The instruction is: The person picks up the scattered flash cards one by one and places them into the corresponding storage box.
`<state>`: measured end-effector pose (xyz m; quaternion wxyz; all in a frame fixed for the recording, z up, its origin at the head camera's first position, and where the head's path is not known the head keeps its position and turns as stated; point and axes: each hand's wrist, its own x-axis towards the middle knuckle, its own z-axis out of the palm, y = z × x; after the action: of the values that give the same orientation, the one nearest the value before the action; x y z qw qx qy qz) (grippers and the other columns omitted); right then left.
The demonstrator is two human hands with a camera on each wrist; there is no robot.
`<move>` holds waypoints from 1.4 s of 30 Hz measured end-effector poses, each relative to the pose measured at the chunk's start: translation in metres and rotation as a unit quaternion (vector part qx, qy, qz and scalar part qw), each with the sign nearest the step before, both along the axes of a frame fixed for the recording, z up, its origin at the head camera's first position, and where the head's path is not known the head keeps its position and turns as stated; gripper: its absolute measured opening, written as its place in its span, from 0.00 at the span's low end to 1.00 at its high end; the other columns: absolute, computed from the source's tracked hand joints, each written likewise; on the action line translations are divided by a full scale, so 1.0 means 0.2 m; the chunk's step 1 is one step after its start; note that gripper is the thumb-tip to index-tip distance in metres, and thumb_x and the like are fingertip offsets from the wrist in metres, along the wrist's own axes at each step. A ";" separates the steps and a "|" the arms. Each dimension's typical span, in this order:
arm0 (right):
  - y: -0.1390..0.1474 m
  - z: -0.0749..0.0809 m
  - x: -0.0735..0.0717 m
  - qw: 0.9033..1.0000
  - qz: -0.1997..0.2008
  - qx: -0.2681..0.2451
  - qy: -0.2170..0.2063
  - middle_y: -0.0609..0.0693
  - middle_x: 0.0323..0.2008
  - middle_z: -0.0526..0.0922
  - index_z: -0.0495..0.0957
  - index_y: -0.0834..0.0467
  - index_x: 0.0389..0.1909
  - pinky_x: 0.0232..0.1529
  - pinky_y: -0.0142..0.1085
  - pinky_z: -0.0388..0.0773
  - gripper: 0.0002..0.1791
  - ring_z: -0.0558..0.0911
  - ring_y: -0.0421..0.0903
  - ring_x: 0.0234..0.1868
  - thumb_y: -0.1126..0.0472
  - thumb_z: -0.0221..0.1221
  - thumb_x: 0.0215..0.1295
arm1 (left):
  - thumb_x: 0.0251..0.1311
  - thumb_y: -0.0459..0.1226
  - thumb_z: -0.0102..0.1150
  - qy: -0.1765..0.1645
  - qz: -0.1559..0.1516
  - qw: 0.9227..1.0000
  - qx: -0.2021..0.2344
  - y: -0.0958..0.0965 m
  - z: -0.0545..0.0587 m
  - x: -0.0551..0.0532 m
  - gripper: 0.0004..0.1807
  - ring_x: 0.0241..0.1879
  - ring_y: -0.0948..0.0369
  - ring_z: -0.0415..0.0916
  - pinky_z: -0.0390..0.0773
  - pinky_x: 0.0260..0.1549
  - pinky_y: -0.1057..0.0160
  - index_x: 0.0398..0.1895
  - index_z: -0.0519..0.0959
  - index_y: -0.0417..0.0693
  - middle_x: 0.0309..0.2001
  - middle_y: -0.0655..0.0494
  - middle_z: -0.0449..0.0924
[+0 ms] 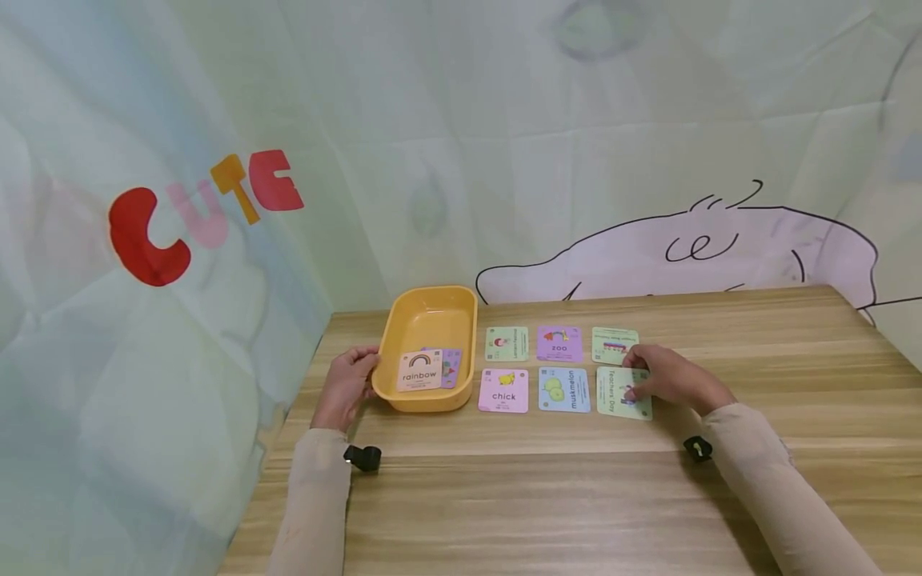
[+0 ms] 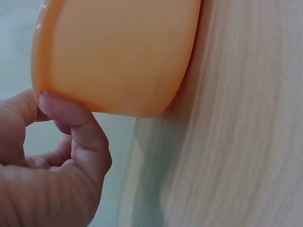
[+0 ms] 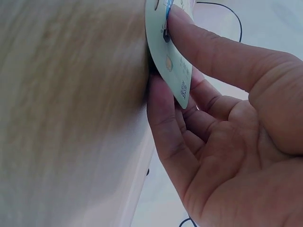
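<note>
My left hand grips the rim of a yellow plastic tray at its left side, thumb and fingers pinching the edge. Inside the tray a rainbow card overlaps a purple card. At the right end of the near row, my right hand pinches the green Teachers' Day card. The right wrist view shows the thumb on this card's face and a finger under its edge, with the card bent slightly up. Beside it lie a blue muskmelon card and a pink chick card.
The far row holds a green card, a purple zoo card and another green card near my right fingers. All lie on a wooden table. A printed curtain hangs behind the table and along its left side.
</note>
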<state>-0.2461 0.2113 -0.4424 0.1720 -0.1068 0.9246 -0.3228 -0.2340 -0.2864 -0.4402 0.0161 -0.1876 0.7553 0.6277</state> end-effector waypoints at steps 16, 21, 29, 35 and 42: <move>0.02 0.00 -0.01 1.000 0.015 -0.015 0.005 0.58 0.48 0.78 0.75 0.62 0.47 0.57 0.52 0.69 0.21 0.73 0.55 0.49 0.62 0.74 0.56 | 0.76 0.40 0.50 0.003 0.001 1.000 0.003 0.00 -0.01 0.00 0.18 0.38 0.61 0.75 0.77 0.26 0.69 0.63 0.73 0.42 0.54 0.47 0.74; 0.04 0.00 -0.02 0.999 0.024 -0.029 -0.001 0.57 0.48 0.79 0.75 0.62 0.47 0.57 0.51 0.68 0.20 0.73 0.55 0.50 0.62 0.72 0.59 | 0.76 0.41 0.50 0.000 0.002 1.000 -0.001 0.00 0.00 -0.01 0.19 0.40 0.61 0.75 0.77 0.27 0.69 0.63 0.73 0.42 0.56 0.47 0.74; 0.06 0.02 -0.01 0.998 0.041 -0.056 -0.012 0.57 0.47 0.81 0.75 0.64 0.48 0.57 0.50 0.68 0.20 0.75 0.53 0.50 0.63 0.71 0.60 | 0.76 0.41 0.51 0.002 0.001 1.000 -0.001 0.00 0.00 -0.01 0.19 0.38 0.61 0.75 0.77 0.26 0.69 0.63 0.73 0.42 0.54 0.47 0.75; 0.07 0.02 -0.02 0.997 0.053 -0.054 -0.012 0.56 0.45 0.81 0.76 0.66 0.50 0.55 0.47 0.69 0.21 0.75 0.52 0.48 0.63 0.71 0.59 | 0.75 0.41 0.51 0.003 0.003 1.000 -0.001 0.00 0.00 0.00 0.18 0.36 0.61 0.75 0.77 0.26 0.69 0.63 0.74 0.42 0.53 0.48 0.75; 0.07 0.01 -0.03 0.997 0.052 -0.051 -0.015 0.53 0.45 0.81 0.77 0.65 0.50 0.54 0.44 0.69 0.21 0.75 0.50 0.48 0.62 0.71 0.60 | 0.75 0.41 0.51 0.005 -0.001 1.000 0.002 -0.01 -0.01 0.00 0.19 0.36 0.62 0.75 0.77 0.25 0.69 0.63 0.74 0.42 0.52 0.48 0.76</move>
<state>-0.2512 0.2263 -0.4413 0.1967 -0.1584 0.8976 -0.3613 -0.2339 -0.2874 -0.4413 0.0130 -0.1836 0.7541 0.6305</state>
